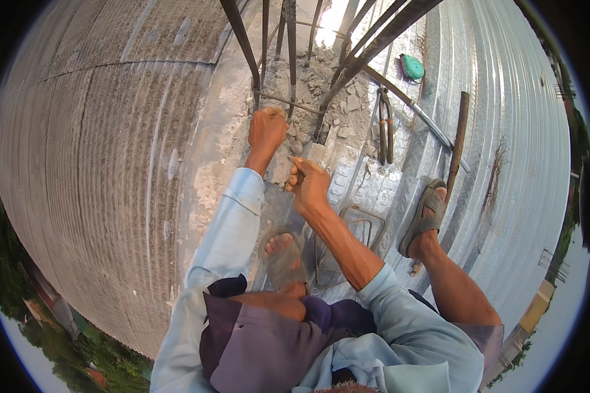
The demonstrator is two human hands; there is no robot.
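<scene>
Steel reinforcing bars [244,46] rise from a patch of broken concrete [351,103], with a thin steel tie [288,103] running across them. At the foot of the left bars, my left hand [267,134] is closed in a fist; whatever it grips is hidden. My right hand [310,187] is a little nearer and to the right, over the rubble's near edge. Its thumb and fingers are pinched together, and anything between them is too small to name.
Right of the rubble lie pincers [386,128], a green tape measure [412,67], a metal pipe [432,124] and a brown rod [457,141]. Bent steel stirrups [367,219] lie between my sandalled feet. Corrugated sheeting [105,164] spreads left; shiny metal sheeting [521,144] spreads right.
</scene>
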